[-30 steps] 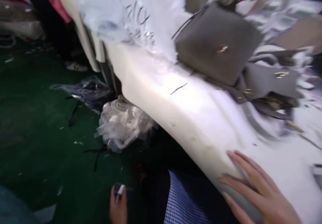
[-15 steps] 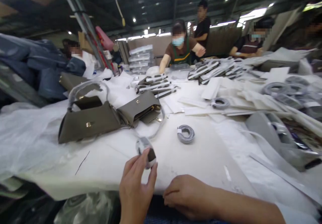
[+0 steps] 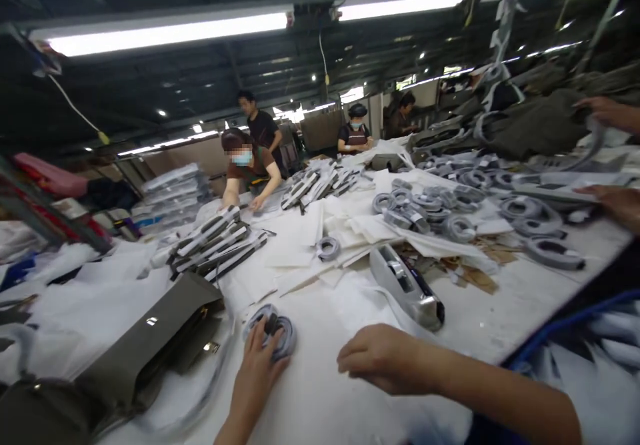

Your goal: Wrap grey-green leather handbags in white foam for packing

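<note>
The white table [image 3: 480, 312] carries an olive handbag [image 3: 145, 345] well left of the grey tape dispenser [image 3: 407, 285]. Just below the dispenser the right hand [image 3: 385, 360] rests with fingers curled in, nothing visible in them. Left of the dispenser the left hand [image 3: 257, 368] pinches 1 coiled grey strap [image 3: 283, 335] lying on the table.

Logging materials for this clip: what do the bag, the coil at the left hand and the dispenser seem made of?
The bag: olive-grey leather or imitation, smooth matte flap, shiny gold metal clasps. The coil, gripped by the left hand: grey strap wound flat, apparently film-wrapped, judging by its sheen. The dispenser: glossy silver-grey, probably plastic; bright highlights run along its body.
</note>
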Demonstrator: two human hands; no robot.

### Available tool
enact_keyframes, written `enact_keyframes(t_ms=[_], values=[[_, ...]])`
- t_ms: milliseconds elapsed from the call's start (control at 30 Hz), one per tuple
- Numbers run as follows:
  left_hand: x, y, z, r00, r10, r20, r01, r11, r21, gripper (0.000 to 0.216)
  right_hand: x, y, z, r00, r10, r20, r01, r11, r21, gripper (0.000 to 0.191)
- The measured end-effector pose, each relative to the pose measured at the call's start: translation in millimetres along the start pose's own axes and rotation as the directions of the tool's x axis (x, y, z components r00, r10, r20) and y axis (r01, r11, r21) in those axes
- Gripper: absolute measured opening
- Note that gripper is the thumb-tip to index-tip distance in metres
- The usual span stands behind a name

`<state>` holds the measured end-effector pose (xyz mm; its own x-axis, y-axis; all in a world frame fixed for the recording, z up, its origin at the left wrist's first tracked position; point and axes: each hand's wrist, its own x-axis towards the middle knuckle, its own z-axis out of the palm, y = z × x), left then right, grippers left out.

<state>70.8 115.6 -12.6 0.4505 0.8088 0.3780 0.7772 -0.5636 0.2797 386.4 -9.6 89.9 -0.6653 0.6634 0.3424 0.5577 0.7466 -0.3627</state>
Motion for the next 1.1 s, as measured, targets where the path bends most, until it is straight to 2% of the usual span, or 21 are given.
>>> enact_keyframes(t_ms=[100,167,300,400,467,567,667,733,833,967,1033,1100], values=[[20.2,15.5,1.6,0.992,-0.113,-0.064,0.101,0.98,-0.17,0.03,-28.0,19.7,-33.4,0.984,0.129,-0.123,-0.141,0.986,-0.094,0.027],[33.1,35.1,1.5,0.987,-0.154,-0.054,0.135,0.956,-0.261,0.03,-46.5,32.2,-41.1,0.97,0.173,-0.17,-0.195,0.972,-0.128,0.028],[50.2,61.6,2.4,0.98,-0.196,-0.039,0.177,0.942,-0.285,0.035,-73.3,61.3,-30.0,0.978,0.118,-0.173,-0.135,0.987,-0.09,0.026],[44.3,58.9,-7.1,0.961,-0.27,-0.06,0.238,0.918,-0.319,0.037,-67.5,76.0,-22.8,0.984,0.086,-0.155,-0.09,0.996,-0.016,0.026],[31.7,48.8,-18.4,0.94,-0.327,-0.093,0.283,0.903,-0.323,0.037,-45.3,81.5,-24.5,0.983,0.102,-0.151,-0.095,0.994,0.056,0.025],[12.1,28.4,-32.6,0.915,-0.386,-0.114,0.338,0.89,-0.307,0.035,11.5,92.5,-28.1,0.973,0.161,-0.166,-0.137,0.98,0.147,0.029],[11.3,9.4,-34.1,0.903,-0.418,-0.098,0.377,0.881,-0.287,0.036,79.0,112.7,-22.2,0.966,0.226,-0.122,-0.214,0.971,0.101,0.035],[29.1,-2.5,-29.2,0.897,-0.435,-0.081,0.402,0.877,-0.264,0.038,119.9,129.2,-13.5,0.961,0.277,-0.004,-0.277,0.961,-0.009,0.04],[79.5,-24.1,-18.9,0.884,-0.465,-0.042,0.448,0.87,-0.205,0.042,168.2,153.5,0.4,0.925,0.356,0.131,-0.34,0.931,-0.132,0.054],[153.4,-59.3,4.2,0.833,-0.552,0.03,0.552,0.826,-0.113,0.065,214.2,184.0,16.1,0.875,0.438,0.207,-0.394,0.892,-0.222,0.065],[176.6,-73.0,21.1,0.795,-0.604,0.064,0.607,0.791,-0.074,0.075,233.6,199.6,24.6,0.839,0.493,0.231,-0.432,0.861,-0.27,0.068],[186.8,-79.9,37.0,0.779,-0.622,0.084,0.626,0.778,-0.047,0.076,249.7,214.1,33.6,0.791,0.556,0.256,-0.475,0.821,-0.317,0.073]])
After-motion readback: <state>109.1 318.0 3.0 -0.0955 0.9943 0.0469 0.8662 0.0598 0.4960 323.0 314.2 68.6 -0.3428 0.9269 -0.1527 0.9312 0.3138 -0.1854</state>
